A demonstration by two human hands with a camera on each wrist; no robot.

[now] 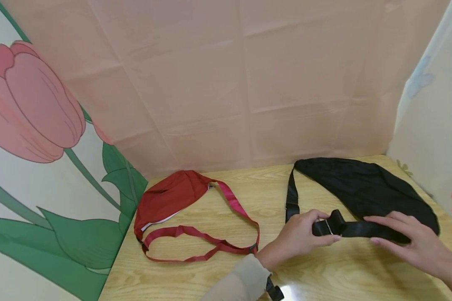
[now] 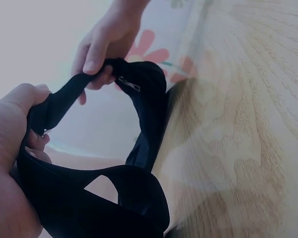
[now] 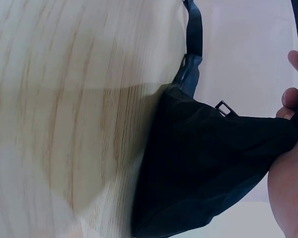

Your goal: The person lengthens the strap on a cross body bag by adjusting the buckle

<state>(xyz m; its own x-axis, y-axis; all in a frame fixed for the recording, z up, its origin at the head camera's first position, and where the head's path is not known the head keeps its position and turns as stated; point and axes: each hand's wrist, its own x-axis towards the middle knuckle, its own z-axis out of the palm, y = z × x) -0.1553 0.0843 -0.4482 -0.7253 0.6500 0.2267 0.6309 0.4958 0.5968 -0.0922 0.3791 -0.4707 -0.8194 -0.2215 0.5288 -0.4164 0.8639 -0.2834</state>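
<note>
A black waist bag (image 1: pixel 361 184) lies at the right of the table, its strap (image 1: pixel 365 230) raised in front of it. My left hand (image 1: pixel 301 238) pinches the strap between thumb and fingers beside a metal slider (image 1: pixel 328 227). Farther right, my right hand (image 1: pixel 414 242) holds the same strap near the bag's end, thumb below and fingers above. In the left wrist view the strap runs from one hand to the other, and a zip pull (image 2: pixel 130 84) shows on the bag. From the right wrist, the bag's body (image 3: pixel 208 158) appears with part of my hand at the edge.
A red waist bag (image 1: pixel 173 198) with its strap (image 1: pixel 233 200) looped in front lies on the left of the wooden table (image 1: pixel 135 276). Below my left sleeve a black buckle (image 1: pixel 274 290) shows. A pink sheet (image 1: pixel 248 83) hangs behind; printed panels stand at both sides.
</note>
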